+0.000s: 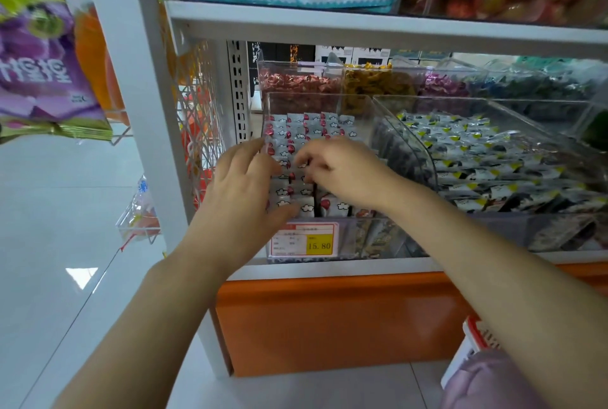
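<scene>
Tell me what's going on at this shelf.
A person is sorting small white-and-red packets standing in rows in a clear bin on a shop shelf. The left hand rests, fingers spread, on the packets at the bin's left; the right hand pinches packets in the middle. A price tag reading 15.80 fronts the bin.
</scene>
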A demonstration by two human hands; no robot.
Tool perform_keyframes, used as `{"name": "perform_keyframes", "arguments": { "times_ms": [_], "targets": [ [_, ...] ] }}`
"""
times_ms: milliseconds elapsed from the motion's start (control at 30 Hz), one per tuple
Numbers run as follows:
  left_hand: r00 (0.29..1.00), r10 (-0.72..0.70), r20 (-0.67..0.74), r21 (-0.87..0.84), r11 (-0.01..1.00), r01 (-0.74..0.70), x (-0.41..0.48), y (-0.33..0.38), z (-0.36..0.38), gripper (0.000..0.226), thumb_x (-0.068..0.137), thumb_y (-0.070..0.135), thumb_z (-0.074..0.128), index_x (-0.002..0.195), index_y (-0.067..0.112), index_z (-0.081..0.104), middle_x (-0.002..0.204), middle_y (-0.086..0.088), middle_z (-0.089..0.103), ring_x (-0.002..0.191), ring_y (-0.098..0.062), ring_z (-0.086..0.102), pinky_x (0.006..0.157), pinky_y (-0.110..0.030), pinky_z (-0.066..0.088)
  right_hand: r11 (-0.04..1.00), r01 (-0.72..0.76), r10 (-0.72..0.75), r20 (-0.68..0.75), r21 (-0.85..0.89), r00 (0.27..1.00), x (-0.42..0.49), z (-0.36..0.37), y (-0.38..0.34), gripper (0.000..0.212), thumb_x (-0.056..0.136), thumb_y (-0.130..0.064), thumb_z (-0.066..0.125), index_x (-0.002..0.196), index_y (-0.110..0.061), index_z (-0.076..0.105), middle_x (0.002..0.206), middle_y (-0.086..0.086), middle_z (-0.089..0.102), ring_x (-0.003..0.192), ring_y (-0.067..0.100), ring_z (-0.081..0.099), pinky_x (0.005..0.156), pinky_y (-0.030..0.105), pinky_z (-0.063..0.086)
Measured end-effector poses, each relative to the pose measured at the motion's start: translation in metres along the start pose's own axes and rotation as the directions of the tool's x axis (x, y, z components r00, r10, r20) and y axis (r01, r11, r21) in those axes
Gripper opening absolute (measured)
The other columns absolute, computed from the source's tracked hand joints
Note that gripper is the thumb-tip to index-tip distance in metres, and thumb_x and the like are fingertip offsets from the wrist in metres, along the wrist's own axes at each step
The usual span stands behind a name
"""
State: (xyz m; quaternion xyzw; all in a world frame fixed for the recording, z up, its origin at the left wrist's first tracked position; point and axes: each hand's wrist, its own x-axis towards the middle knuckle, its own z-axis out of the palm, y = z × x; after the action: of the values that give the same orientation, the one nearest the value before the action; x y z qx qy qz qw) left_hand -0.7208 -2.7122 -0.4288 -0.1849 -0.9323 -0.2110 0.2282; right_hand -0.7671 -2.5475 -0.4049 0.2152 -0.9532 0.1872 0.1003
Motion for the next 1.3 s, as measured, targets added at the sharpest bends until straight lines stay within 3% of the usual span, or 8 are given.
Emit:
{"name": "perform_keyframes", "arguments": {
  "times_ms": [100, 333, 467, 633, 767, 1000, 1200, 1300],
  "targets": [
    [1.000, -0.006, -0.001, -0.030, 1.000, 0.006, -0.001, 0.001, -0.001, 0.052, 0.077, 0.040, 0.066, 0.117, 0.009, 0.052, 0.148, -0.009, 0.030, 0.138, -0.024, 0.017, 0.111, -0.035, 0.015, 0.986, -0.041, 0.065, -0.147, 0.164, 0.987, 0.011, -0.009, 0.008, 0.019, 0.089, -0.010, 0.052, 0.099, -0.021, 0.063, 0.087, -0.002, 0.069, 0.079, 0.007, 0.059, 0.069, 0.030, 0.047],
    [0.999, -0.010, -0.030, -0.053, 0.999, 0.008, -0.001, 0.001, -0.002, 0.042, 0.084, 0.033, 0.062, 0.117, 0.009, 0.053, 0.148, -0.009, 0.031, 0.137, -0.023, 0.018, 0.105, -0.026, 0.011, 0.951, 0.027, -0.022, 0.021, -0.308, 1.000, 0.032, 0.000, 0.000, 0.013, 0.078, -0.041, 0.071, 0.082, -0.029, 0.070, 0.083, -0.012, 0.048, 0.096, 0.012, 0.033, 0.076, 0.030, 0.031],
    [0.997, -0.032, -0.064, -0.092, 0.995, 0.026, -0.002, -0.001, -0.004, 0.037, 0.087, 0.029, 0.059, 0.120, 0.013, 0.052, 0.149, -0.006, 0.030, 0.137, -0.018, 0.016, 0.104, -0.024, 0.010, 0.993, -0.014, 0.027, -0.109, 0.117, 0.994, 0.022, -0.013, -0.001, 0.015, 0.083, -0.020, 0.068, 0.070, -0.021, 0.061, 0.072, -0.016, 0.052, 0.076, 0.004, 0.049, 0.069, 0.021, 0.037],
    [0.983, -0.081, -0.164, -0.140, 0.988, 0.058, 0.000, 0.003, -0.010, 0.040, 0.089, 0.027, 0.057, 0.127, 0.016, 0.052, 0.137, -0.002, 0.039, 0.131, -0.020, 0.026, 0.098, -0.022, 0.021, 0.856, 0.069, 0.204, -0.458, 0.512, 0.865, -0.009, -0.031, -0.001, 0.017, 0.089, -0.012, 0.061, 0.076, -0.022, 0.057, 0.079, -0.008, 0.060, 0.073, 0.009, 0.058, 0.068, 0.022, 0.049],
    [0.966, -0.154, -0.206, -0.272, 0.958, 0.095, 0.002, 0.011, -0.015, 0.041, 0.091, 0.030, 0.054, 0.129, 0.016, 0.052, 0.113, 0.005, 0.041, 0.104, -0.014, 0.050, 0.088, -0.020, 0.038, 0.638, 0.152, 0.397, -0.491, 0.755, 0.775, -0.039, -0.030, -0.001, 0.015, 0.092, -0.009, 0.056, 0.080, -0.017, 0.059, 0.077, 0.002, 0.065, 0.060, 0.010, 0.062, 0.051, 0.021, 0.052],
    [0.967, -0.256, 0.011, -0.678, 0.709, 0.195, -0.001, 0.027, -0.017, 0.022, 0.095, 0.026, 0.044, 0.093, 0.016, 0.064, 0.070, -0.007, 0.060, 0.051, -0.001, 0.053, 0.048, -0.015, 0.044, 0.068, 0.121, 0.552, -0.139, 0.990, 0.822, -0.063, -0.012, -0.004, 0.013, 0.092, -0.007, 0.052, 0.083, -0.006, 0.061, 0.080, 0.011, 0.061, 0.056, 0.011, 0.063, 0.051, 0.020, 0.052],
    [0.902, -0.433, -0.010, -0.807, 0.536, 0.248, -0.003, 0.020, -0.016, 0.013, 0.091, 0.021, 0.056, 0.086, 0.010, 0.061, 0.057, -0.001, 0.062, 0.050, -0.013, 0.059, 0.047, -0.022, 0.051, -0.078, 0.059, 0.455, -0.017, 0.995, 0.890, -0.068, -0.009, -0.001, 0.020, 0.087, 0.005, 0.050, 0.104, 0.004, 0.060, 0.087, 0.015, 0.064, 0.065, 0.014, 0.067, 0.059, 0.021, 0.055],
    [0.878, -0.459, 0.135, -0.933, 0.239, 0.268, -0.002, 0.020, -0.018, 0.012, 0.091, 0.018, 0.054, 0.084, 0.010, 0.061, 0.052, 0.001, 0.058, 0.046, -0.007, 0.054, 0.047, -0.015, 0.048, -0.106, 0.048, 0.451, 0.005, 0.993, 0.892, -0.069, -0.008, -0.001, 0.031, 0.086, 0.008, 0.051, 0.116, 0.007, 0.055, 0.093, 0.018, 0.062, 0.066, 0.016, 0.069, 0.059, 0.020, 0.055]
  ]
}}
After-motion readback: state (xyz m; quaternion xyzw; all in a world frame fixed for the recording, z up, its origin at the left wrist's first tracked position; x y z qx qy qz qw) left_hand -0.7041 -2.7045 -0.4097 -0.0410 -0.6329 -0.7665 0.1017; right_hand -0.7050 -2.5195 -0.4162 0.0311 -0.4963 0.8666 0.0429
